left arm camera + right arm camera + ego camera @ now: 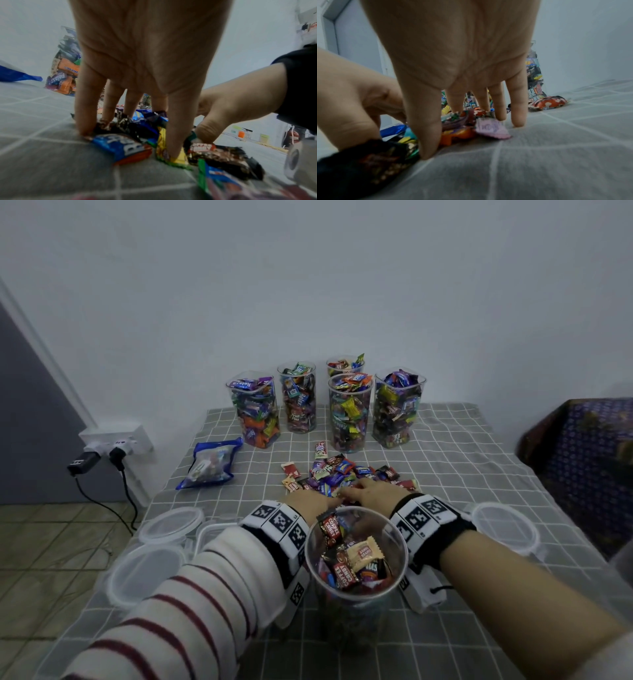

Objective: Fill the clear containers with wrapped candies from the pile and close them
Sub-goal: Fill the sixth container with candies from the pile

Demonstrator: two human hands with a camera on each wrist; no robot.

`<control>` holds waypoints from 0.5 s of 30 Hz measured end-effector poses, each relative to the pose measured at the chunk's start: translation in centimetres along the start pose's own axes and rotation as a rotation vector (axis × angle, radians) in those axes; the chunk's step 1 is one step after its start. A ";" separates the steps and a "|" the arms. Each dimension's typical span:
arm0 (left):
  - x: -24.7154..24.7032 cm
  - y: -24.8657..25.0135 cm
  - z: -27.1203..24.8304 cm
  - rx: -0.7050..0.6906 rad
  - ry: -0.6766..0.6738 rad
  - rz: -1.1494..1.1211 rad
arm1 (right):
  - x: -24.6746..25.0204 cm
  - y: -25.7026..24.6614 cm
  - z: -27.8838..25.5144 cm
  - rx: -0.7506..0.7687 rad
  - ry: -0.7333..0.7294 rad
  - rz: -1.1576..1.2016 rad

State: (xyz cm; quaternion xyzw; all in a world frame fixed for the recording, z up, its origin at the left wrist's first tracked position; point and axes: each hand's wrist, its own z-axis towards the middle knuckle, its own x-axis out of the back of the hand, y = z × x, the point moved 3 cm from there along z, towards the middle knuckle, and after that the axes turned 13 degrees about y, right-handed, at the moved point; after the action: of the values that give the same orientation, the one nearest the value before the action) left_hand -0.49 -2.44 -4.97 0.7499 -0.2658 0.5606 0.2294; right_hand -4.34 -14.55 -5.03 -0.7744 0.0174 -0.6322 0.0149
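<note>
Five jars (pixel 349 412) beyond pile (pixel 346 474) full, unlidded; sixth (pixel 356 549) part-filled. Left hand (pixel 313 503) and right hand (pixel 375 491) spread wide, raking candies.

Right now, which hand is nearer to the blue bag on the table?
Left. The left hand is on the candy pile, on the side toward the blue bag; the right hand is beyond it.
</note>
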 end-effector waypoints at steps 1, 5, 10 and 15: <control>0.3 0.2 -0.3 0.011 0.009 0.017 | 0.1 -0.1 -0.2 0.013 0.009 -0.004; 0.9 0.9 -0.8 0.050 0.035 0.049 | 0.6 -0.7 -0.7 0.070 0.059 -0.017; 1.4 1.0 -1.7 0.064 0.099 0.015 | 1.3 -0.3 -1.4 0.041 0.052 -0.014; 1.5 1.0 -3.0 0.072 0.165 -0.038 | 1.6 0.2 -2.5 -0.022 0.108 0.050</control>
State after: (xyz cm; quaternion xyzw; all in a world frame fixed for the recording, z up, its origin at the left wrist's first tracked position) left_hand -3.00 -1.48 -2.63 0.7141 -0.2112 0.6251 0.2339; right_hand -6.44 -14.85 -2.99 -0.7387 0.0445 -0.6722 0.0212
